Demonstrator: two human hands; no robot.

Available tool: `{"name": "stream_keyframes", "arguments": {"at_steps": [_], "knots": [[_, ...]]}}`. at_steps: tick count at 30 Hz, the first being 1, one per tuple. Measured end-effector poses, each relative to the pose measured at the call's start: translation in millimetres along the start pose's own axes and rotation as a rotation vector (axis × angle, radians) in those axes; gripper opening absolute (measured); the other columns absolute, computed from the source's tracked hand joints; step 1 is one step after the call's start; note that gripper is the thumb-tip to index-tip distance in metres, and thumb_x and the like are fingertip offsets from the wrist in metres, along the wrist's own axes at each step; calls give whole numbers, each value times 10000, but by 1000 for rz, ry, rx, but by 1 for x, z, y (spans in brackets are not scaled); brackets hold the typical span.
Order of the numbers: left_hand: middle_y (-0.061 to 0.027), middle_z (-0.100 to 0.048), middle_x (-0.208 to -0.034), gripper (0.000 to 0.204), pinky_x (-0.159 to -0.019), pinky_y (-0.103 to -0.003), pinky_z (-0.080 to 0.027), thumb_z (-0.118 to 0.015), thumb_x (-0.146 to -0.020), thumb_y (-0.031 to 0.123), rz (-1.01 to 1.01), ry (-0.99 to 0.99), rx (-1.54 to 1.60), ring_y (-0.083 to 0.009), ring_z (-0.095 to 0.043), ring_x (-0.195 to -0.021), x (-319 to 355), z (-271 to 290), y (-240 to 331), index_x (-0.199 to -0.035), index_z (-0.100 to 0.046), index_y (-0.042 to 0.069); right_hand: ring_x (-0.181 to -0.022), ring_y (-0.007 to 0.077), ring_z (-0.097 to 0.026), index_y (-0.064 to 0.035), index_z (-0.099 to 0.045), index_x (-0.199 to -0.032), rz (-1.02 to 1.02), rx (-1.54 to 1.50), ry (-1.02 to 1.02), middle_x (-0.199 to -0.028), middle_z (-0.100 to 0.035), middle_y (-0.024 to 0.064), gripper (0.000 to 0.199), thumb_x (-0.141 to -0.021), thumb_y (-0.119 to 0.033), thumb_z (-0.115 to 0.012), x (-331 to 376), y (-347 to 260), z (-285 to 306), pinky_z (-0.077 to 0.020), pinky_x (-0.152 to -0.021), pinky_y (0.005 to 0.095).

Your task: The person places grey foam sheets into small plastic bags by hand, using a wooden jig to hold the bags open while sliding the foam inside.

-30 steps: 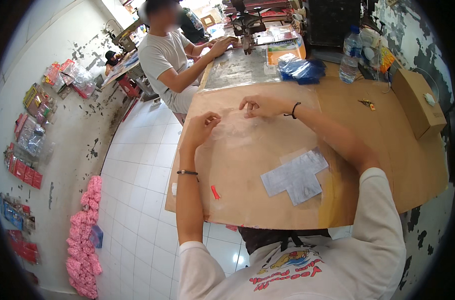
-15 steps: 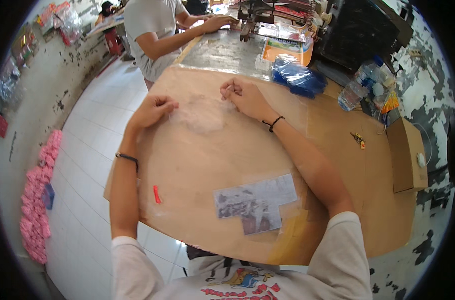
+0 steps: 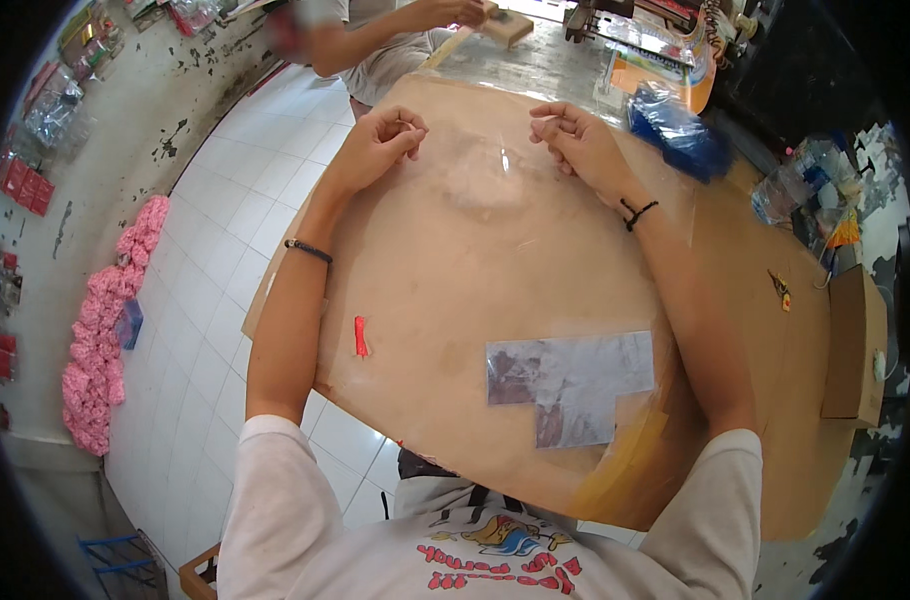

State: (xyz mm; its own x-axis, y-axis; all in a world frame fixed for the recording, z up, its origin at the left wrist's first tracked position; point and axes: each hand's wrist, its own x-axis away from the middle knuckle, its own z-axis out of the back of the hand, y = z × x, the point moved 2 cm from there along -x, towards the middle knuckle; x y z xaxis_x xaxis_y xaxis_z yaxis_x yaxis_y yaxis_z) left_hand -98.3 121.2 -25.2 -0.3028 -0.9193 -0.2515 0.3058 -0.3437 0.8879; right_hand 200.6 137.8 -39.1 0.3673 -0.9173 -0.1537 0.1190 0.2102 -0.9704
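Observation:
Over the far part of the brown work surface (image 3: 425,300), my left hand (image 3: 380,148) is raised with its fingers curled and thumb pressed in. Across from it, my right hand (image 3: 585,155) has its fingers bent in a loose pinch. Faint glints and a hazy, see-through patch show between the hands; whether this is clear film held by them or shine on the surface, I cannot tell. Nearer to me lies a flat, greyish see-through plastic piece (image 3: 575,385) in a T-like outline. A small red strip (image 3: 362,337) lies at the near left.
A blue plastic-wrapped bundle (image 3: 675,130) lies beyond my right hand. Yellow-handled snips (image 3: 781,290), a cardboard box (image 3: 855,350) and a plastic bottle (image 3: 780,190) stand or lie at the right. Another person's arm (image 3: 385,35) reaches over the far table. Pink bundles (image 3: 100,350) lie along the left wall.
My hands have moved farther apart. The view has shifted, so the surface and things sit differently in it. The other person's hand now is by a small tan block.

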Motion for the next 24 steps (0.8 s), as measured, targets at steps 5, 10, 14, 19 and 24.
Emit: {"name": "stream_keyframes", "arguments": {"at_steps": [5, 10, 14, 19, 24], "knots": [[36, -545, -682, 280, -579, -219, -363, -559, -998, 228, 34, -215, 94, -51, -485, -628, 2, 17, 1, -778, -606, 60, -631, 19, -440, -56, -606, -1183, -10, -181, -121, -902, -629, -5, 301, -954, -247, -645, 7, -12, 3, -366, -552, 181], [30, -559, -651, 324, -536, -223, -350, -578, -998, 264, 189, -383, -48, -49, -474, -566, 8, 11, 10, -749, -623, 62, -666, 6, -434, -96, -579, -1066, -138, -111, -191, -809, -561, -53, 197, -932, -228, -636, 7, -13, 9, -318, -577, 171], [9, -610, -692, 318, -555, -221, -378, -601, -989, 273, 285, -478, -116, -53, -494, -568, 7, 11, 3, -762, -644, 55, -629, -1, -407, -116, -563, -1033, -152, -45, -255, -779, -533, -65, 168, -926, -216, -647, 2, -8, 11, -288, -530, 163], [0, -621, -708, 326, -571, -215, -392, -599, -988, 286, 313, -437, -121, -56, -510, -587, 6, 15, -5, -778, -653, 43, -644, 7, -430, -101, -574, -1083, -198, 62, -30, -821, -585, -47, 243, -925, -256, -675, 1, -14, -1, -318, -548, 165], [-5, -617, -706, 344, -571, -218, -393, -586, -982, 286, 289, -371, -194, -59, -508, -601, 7, 13, 3, -755, -646, 36, -652, 11, -446, -65, -561, -1173, -189, 74, 168, -881, -638, -15, 348, -916, -246, -712, -1, -13, -8, -343, -555, 163]]}}
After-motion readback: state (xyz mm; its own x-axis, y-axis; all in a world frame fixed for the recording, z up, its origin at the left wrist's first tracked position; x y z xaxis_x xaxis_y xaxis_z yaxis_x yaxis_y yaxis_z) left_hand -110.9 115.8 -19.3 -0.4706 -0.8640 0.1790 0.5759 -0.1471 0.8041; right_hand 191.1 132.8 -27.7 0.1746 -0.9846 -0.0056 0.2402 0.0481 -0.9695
